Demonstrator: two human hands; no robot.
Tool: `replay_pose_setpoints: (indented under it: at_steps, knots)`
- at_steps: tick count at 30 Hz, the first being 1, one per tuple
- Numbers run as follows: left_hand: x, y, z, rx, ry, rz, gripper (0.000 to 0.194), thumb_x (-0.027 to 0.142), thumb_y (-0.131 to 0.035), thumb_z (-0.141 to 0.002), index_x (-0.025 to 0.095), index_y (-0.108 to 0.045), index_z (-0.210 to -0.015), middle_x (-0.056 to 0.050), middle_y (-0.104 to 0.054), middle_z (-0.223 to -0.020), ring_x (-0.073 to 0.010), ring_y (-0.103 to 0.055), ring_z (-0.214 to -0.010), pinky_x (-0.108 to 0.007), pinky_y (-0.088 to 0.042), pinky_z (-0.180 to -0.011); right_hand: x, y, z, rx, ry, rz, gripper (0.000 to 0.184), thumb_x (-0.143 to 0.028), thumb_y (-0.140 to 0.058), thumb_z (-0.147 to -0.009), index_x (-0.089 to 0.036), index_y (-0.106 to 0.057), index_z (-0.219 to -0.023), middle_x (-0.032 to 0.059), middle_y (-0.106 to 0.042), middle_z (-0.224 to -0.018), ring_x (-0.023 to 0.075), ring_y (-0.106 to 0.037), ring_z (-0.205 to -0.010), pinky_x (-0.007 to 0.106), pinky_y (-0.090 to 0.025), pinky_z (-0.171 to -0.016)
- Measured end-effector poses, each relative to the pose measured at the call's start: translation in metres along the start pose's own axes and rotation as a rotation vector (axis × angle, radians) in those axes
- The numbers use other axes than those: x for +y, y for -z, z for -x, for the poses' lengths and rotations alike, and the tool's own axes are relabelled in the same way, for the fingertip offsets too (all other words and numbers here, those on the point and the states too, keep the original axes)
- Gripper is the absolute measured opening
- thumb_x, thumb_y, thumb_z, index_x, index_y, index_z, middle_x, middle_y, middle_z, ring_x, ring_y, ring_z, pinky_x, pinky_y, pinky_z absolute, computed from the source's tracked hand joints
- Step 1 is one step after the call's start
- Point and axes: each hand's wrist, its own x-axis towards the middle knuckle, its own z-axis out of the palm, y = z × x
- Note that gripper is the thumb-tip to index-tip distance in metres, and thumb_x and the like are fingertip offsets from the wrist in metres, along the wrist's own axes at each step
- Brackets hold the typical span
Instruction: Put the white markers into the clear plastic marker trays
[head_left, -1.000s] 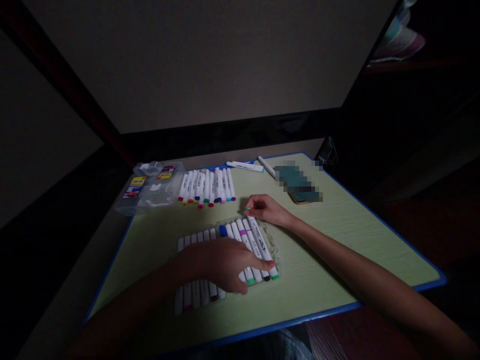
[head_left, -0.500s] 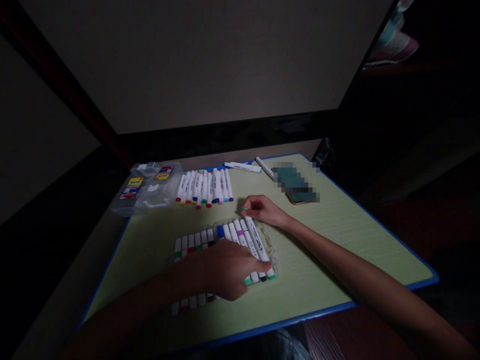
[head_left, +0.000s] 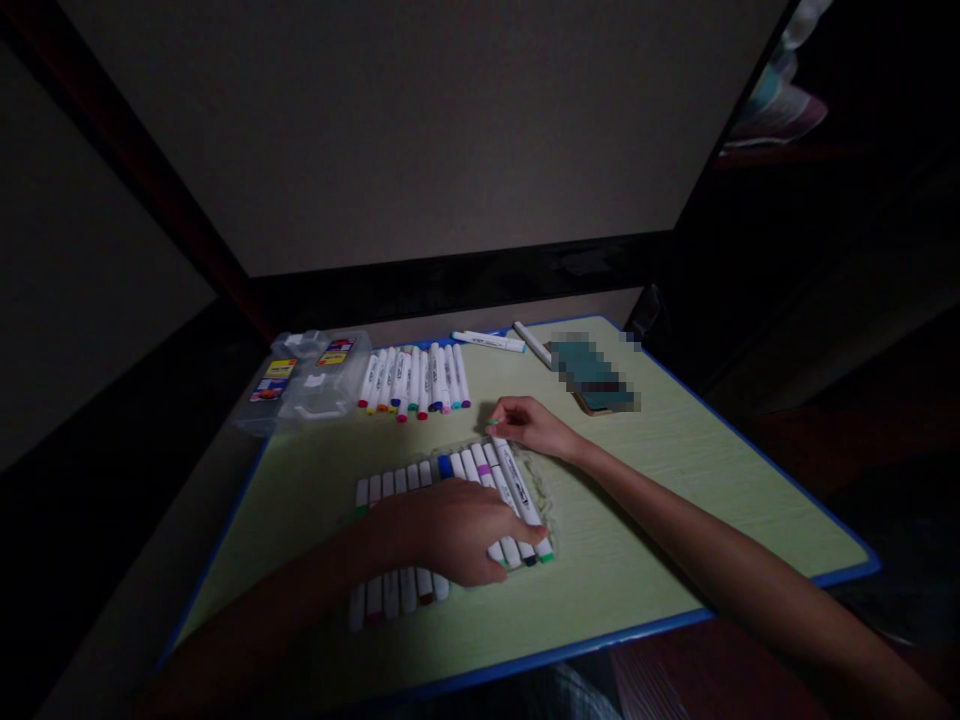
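Observation:
A clear plastic tray (head_left: 551, 520) on the table holds a row of white markers (head_left: 411, 478) with coloured bands and ends. My left hand (head_left: 465, 530) lies across the row, palm down. Its thumb is stretched onto the lower end of the rightmost marker (head_left: 517, 485), which has green at both ends. Another fingertip rests at the lower ends of nearby markers; the remaining fingers are hidden beneath the hand. At that rightmost marker's upper end, my right hand (head_left: 525, 422) is closed in a pinch, with the green tip showing between thumb and finger.
Several loose markers (head_left: 416, 380) lie side by side behind the tray. At the back left is a clear plastic case (head_left: 322, 385) with labels. Two more markers (head_left: 491, 342) (head_left: 532, 343) lie near the back edge, beside a pixelated phone-like object (head_left: 592, 375). Blue trim edges the green table (head_left: 675, 510).
The view has shifted slightly. My left hand keeps its thumb on the marker's lower end, and my right hand stays pinched at the upper end. The markers have not visibly moved.

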Motion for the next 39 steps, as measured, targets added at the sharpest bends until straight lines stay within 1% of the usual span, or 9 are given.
replay_pose_setpoints:
  at_steps: [7, 15, 18, 21, 24, 27, 29, 33, 39]
  knots:
    - [-0.002, -0.001, 0.002, 0.007, -0.002, -0.004, 0.05, 0.026, -0.06, -0.074, 0.026, -0.05, -0.123, -0.003, -0.068, -0.08, -0.0192, -0.06, -0.073, -0.026, -0.039, -0.059, -0.002, 0.0, 0.002, 0.007, 0.007, -0.004, 0.033, -0.044, -0.068, -0.063, -0.014, -0.055, -0.068, -0.005, -0.048, -0.056, 0.0075, -0.042, -0.053, 0.022, -0.033, -0.052]
    - [-0.008, -0.005, 0.002, 0.016, -0.04, 0.007, 0.05, 0.028, -0.058, -0.077, 0.024, -0.048, -0.125, -0.003, -0.067, -0.082, -0.0186, -0.058, -0.074, -0.026, -0.038, -0.061, -0.001, -0.001, 0.001, 0.048, -0.018, -0.072, 0.03, -0.04, -0.071, -0.059, -0.013, -0.058, -0.066, -0.0049, -0.05, -0.054, 0.0066, -0.041, -0.05, 0.022, -0.031, -0.05]
    - [-0.008, 0.0, 0.004, 0.006, -0.026, 0.045, 0.052, 0.028, -0.06, -0.075, 0.024, -0.048, -0.125, -0.001, -0.066, -0.075, -0.0177, -0.057, -0.072, -0.025, -0.037, -0.06, -0.001, 0.0, 0.0, 0.078, -0.03, -0.115, 0.029, -0.037, -0.073, -0.056, -0.013, -0.058, -0.064, -0.0055, -0.05, -0.052, 0.006, -0.041, -0.049, 0.022, -0.03, -0.049]
    - [-0.011, 0.009, 0.006, 0.038, 0.037, 0.169, 0.055, 0.025, -0.062, -0.074, 0.026, -0.046, -0.126, 0.002, -0.063, -0.069, -0.0147, -0.055, -0.068, -0.023, -0.037, -0.061, -0.002, 0.002, -0.001, 0.118, -0.046, -0.171, 0.028, -0.035, -0.074, -0.055, -0.014, -0.059, -0.064, -0.0056, -0.052, -0.052, 0.0057, -0.041, -0.048, 0.021, -0.029, -0.048]
    - [-0.02, 0.015, 0.005, 0.134, 0.121, 0.323, 0.056, 0.027, -0.062, -0.073, 0.023, -0.044, -0.126, 0.002, -0.061, -0.074, -0.0112, -0.053, -0.063, -0.022, -0.038, -0.063, -0.002, 0.004, -0.002, 0.157, -0.065, -0.236, 0.026, -0.033, -0.074, -0.055, -0.015, -0.059, -0.066, -0.0052, -0.054, -0.053, 0.0056, -0.041, -0.046, 0.021, -0.028, -0.047]
    - [-0.031, 0.012, 0.0, 0.263, 0.232, 0.466, 0.054, 0.029, -0.061, -0.072, 0.017, -0.042, -0.121, 0.001, -0.059, -0.079, -0.0087, -0.05, -0.056, -0.022, -0.038, -0.056, -0.002, 0.007, -0.001, 0.196, -0.077, -0.303, 0.024, -0.032, -0.074, -0.055, -0.015, -0.06, -0.066, -0.0049, -0.055, -0.053, 0.0057, -0.042, -0.046, 0.021, -0.028, -0.046]
    - [-0.038, 0.008, -0.004, 0.312, 0.293, 0.59, 0.05, 0.03, -0.06, -0.073, 0.017, -0.039, -0.117, 0.0, -0.058, -0.083, -0.0068, -0.048, -0.049, -0.021, -0.037, -0.049, -0.003, 0.009, -0.001, 0.23, -0.078, -0.35, 0.023, -0.031, -0.073, -0.056, -0.015, -0.06, -0.065, -0.0047, -0.055, -0.053, 0.0057, -0.043, -0.046, 0.021, -0.029, -0.046]
    - [-0.047, 0.0, -0.009, 0.317, 0.34, 0.796, 0.045, 0.034, -0.06, -0.071, 0.02, -0.035, -0.105, 0.001, -0.058, -0.083, -0.0055, -0.048, -0.04, -0.02, -0.035, -0.039, -0.002, 0.011, -0.001, 0.321, -0.076, -0.448, 0.022, -0.032, -0.073, -0.056, -0.016, -0.059, -0.064, -0.0048, -0.055, -0.054, 0.0052, -0.043, -0.048, 0.02, -0.031, -0.047]
    - [-0.052, -0.004, -0.012, 0.265, 0.325, 0.925, 0.037, 0.032, -0.061, -0.069, 0.021, -0.033, -0.09, 0.004, -0.058, -0.074, -0.0057, -0.048, -0.037, -0.018, -0.033, -0.037, 0.003, 0.014, -0.004, 0.45, -0.066, -0.558, 0.024, -0.032, -0.075, -0.052, -0.016, -0.058, -0.06, -0.0051, -0.053, -0.054, 0.0048, -0.044, -0.048, 0.02, -0.034, -0.047]
